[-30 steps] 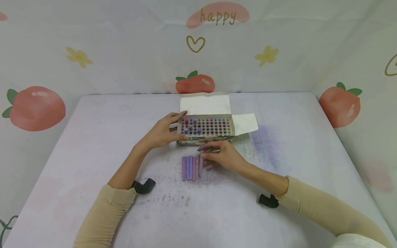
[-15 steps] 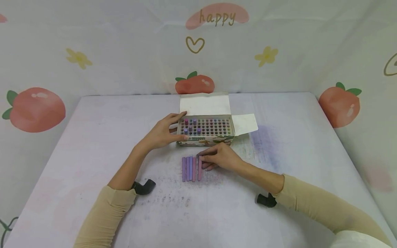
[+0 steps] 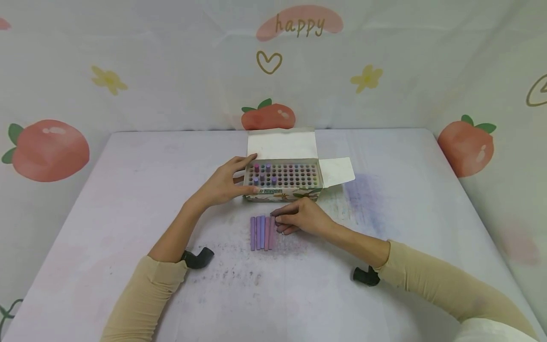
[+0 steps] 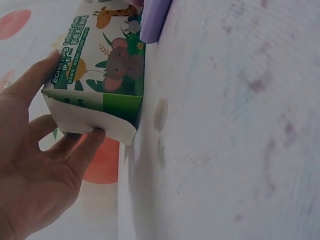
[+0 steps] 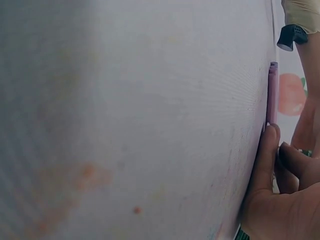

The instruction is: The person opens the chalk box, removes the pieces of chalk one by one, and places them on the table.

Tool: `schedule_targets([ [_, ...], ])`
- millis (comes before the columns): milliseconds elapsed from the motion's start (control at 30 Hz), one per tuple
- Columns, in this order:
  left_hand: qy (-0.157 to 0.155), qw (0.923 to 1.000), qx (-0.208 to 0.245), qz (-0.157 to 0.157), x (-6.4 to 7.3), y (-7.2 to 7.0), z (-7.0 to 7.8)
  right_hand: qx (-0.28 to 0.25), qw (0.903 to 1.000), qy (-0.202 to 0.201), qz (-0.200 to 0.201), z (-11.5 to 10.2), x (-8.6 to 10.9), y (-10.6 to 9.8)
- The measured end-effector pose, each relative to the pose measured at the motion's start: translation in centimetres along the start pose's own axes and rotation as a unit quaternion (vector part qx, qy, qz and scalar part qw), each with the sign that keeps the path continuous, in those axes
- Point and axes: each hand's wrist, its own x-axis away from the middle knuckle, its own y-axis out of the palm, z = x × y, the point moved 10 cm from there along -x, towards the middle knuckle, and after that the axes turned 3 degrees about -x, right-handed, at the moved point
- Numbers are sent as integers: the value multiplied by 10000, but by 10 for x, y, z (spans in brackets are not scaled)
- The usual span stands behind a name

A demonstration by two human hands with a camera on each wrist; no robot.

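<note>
A chalk box [image 3: 295, 194] stands at the table's middle, its lid raised and several purple and magenta chalks [image 3: 268, 167] poking out of its holes. My left hand [image 3: 224, 181] grips the box's left end, thumb on the printed front, fingers at the side and back; in the left wrist view the fingers touch an end flap [image 4: 90, 117]. In front of the box lies a row of purple and pink chalk sticks [image 3: 258, 232]. With thumb and fingers, my right hand [image 3: 305, 217] pinches the far end of the rightmost pink chalk stick [image 3: 272, 237], which lies against the row.
The lid [image 3: 282, 144] leans back and a side flap [image 3: 336, 171] sticks out right. Chalk smudges mark the white table [image 3: 239, 304]. A printed cloth [image 3: 192, 61] hangs behind. Black wrist-worn pieces sit at the left wrist [image 3: 198, 258] and right wrist [image 3: 366, 276].
My right hand has laid the pink chalk stick down flat and slid it left until it meets the row. The left hand and the box have stayed put.
</note>
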Motion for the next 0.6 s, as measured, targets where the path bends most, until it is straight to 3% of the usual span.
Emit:
schedule_targets([
  [367,-20,10000,10,-27,1,2,-3,24,9998,-133,-151,-10,3,1],
  [600,-35,10000,-43,0,1,1,-1,827,9927,-844,-229,-36,5,-1],
])
